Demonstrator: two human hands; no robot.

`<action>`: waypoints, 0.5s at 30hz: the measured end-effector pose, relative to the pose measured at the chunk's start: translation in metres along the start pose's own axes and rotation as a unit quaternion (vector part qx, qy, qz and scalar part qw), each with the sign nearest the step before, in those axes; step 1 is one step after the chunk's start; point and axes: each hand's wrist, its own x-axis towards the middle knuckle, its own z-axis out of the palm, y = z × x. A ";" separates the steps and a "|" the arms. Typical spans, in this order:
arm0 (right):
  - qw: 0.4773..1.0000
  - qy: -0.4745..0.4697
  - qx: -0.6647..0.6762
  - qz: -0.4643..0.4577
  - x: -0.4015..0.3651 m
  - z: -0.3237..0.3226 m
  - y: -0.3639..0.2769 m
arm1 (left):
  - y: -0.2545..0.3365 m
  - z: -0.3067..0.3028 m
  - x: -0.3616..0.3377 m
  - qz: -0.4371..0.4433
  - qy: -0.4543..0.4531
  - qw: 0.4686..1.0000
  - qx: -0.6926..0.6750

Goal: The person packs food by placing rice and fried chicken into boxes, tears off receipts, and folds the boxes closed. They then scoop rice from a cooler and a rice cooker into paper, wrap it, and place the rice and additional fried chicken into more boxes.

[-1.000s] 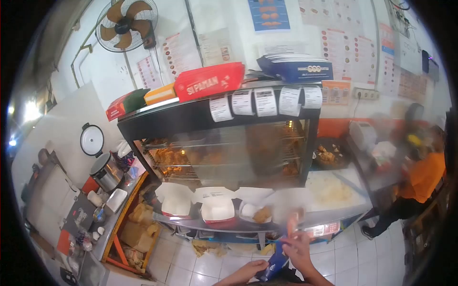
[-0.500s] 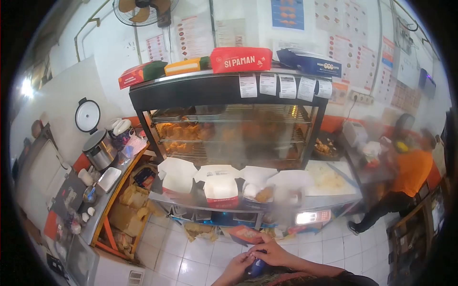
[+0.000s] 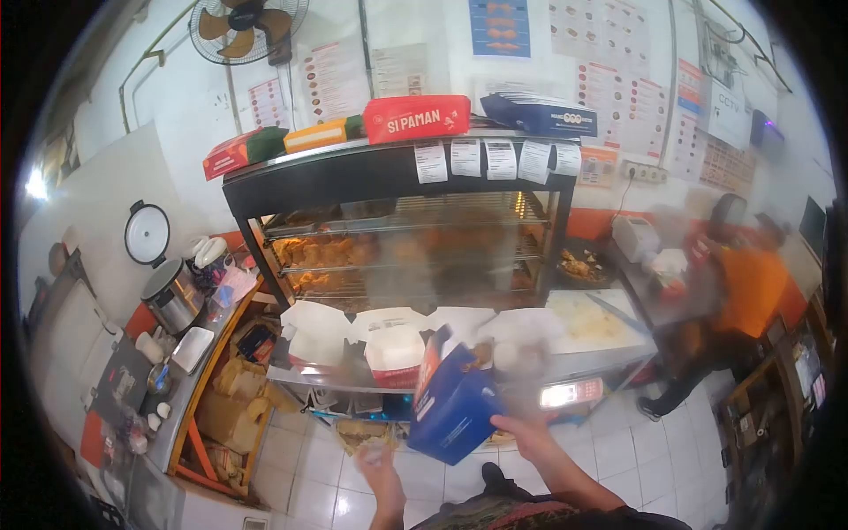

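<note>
A blue takeaway box (image 3: 461,408) with a red side panel is tilted over the front of the counter. My right hand (image 3: 523,435) grips its lower right edge. Left of the box, apart from it, is my left hand (image 3: 380,473); motion smears its fingers. Behind stand an open white-lined box (image 3: 316,334) and another open box (image 3: 395,343) with a red front. The blue box partly hides a third box, whose raised white flap (image 3: 459,320) shows.
A glass-fronted warming cabinet (image 3: 397,177) holds fried food, with folded cartons (image 3: 417,119) and paper slips along its top. On the right are a white cutting board (image 3: 594,320) with a knife and a person in an orange top (image 3: 751,287). A rice cooker (image 3: 172,296) stands left.
My hands, together low in front of me before, have moved apart. The blue box is now raised in my right hand. The view has shifted slightly right.
</note>
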 end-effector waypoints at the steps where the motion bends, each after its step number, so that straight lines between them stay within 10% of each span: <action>1: 0.990 -0.035 -0.129 -0.047 -0.006 0.006 -0.010 | 0.015 0.003 -0.004 0.127 0.135 0.969 0.161; 5: 0.854 -0.243 -0.408 -0.213 -0.013 0.028 -0.036 | 0.081 -0.001 0.008 0.409 -0.258 0.787 0.384; 9: 0.816 -0.302 -0.434 -0.234 -0.016 0.053 -0.044 | 0.026 -0.009 0.045 0.003 -0.532 0.819 0.216; 12: 0.829 -0.172 -0.438 -0.303 -0.025 0.067 -0.044 | -0.007 -0.012 0.047 -0.122 -0.399 0.908 -0.035; 15: 0.885 -0.302 -0.277 -0.220 -0.035 0.075 -0.015 | 0.013 -0.002 0.040 -0.241 -0.300 0.904 -0.187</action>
